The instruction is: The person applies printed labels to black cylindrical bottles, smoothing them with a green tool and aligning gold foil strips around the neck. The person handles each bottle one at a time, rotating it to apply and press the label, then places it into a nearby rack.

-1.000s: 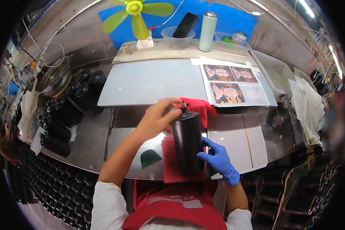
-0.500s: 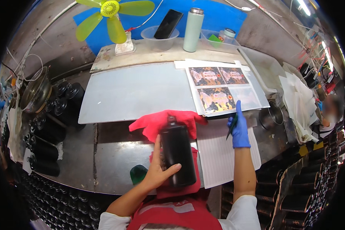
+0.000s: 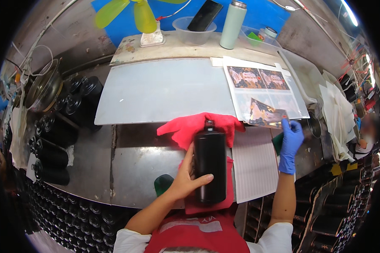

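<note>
Bare left hand (image 3: 183, 178): it's clasping the black bottle (image 3: 211, 162) around the left side, thumb lying across the front. Pretty solid hold from what I'm seeing.
Black bottle: sitting in front of the person, neck pointing away, with a red cloth (image 3: 177, 133) bunching up behind the neck and a red pad (image 3: 229, 179) lying underneath. Can't tell if the base is actually resting on it.
Blue-gloved right hand (image 3: 290, 141): it's pinching the patterned decal (image 3: 261, 113) by its right end.
Patterned decal: hanging tilted over the white backing sheet (image 3: 240, 110), well apart from the bottle. Can't tell if any edge is touching the sheet. Two more decals (image 3: 245, 78) are lying flat behind it.
Dark green scraper (image 3: 278, 142): showing just beside the glove; can't tell if the palm is holding it or it's lying there. A second green piece (image 3: 163, 184) is resting near the left wrist.
Decal risk: only one end is being held, so imo the loose end could be curling, creasing or snagging on the sheet.
Bottle risk: one hand is doing all the steadying, so a loosening grip could be letting it roll on the soft cloth.
</note>
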### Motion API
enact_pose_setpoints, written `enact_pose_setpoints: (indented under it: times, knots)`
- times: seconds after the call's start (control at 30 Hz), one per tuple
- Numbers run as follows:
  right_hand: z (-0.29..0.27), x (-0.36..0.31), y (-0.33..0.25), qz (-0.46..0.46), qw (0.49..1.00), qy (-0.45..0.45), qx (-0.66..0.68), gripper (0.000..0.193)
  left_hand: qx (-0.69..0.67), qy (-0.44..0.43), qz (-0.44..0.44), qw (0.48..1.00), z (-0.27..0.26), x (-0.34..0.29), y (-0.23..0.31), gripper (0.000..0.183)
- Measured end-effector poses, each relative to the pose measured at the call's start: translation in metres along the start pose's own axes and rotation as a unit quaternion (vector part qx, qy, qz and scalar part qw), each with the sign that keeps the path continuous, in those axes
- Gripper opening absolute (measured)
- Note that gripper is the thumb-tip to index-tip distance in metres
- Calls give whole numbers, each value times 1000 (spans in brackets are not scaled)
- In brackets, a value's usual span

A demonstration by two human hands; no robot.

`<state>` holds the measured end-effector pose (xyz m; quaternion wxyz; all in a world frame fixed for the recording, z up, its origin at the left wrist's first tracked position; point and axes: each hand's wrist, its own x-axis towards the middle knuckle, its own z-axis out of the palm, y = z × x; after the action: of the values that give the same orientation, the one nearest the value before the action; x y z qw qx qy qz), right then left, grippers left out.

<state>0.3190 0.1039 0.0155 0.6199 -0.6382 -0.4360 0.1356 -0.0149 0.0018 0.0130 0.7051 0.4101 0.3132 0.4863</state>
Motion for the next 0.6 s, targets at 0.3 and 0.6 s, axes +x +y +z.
enact_pose_setpoints:
  times: [0.3, 0.6]
  knots:
    - [-14, -49, -183, -38, 951, -302, -55, 19, 258, 127, 193, 938, -7, -23, 6, 84]
    - [-43, -79, -218, 70, 799, -595, 48, 29, 23, -142, 82, 986, 48, -43, 82, 56]
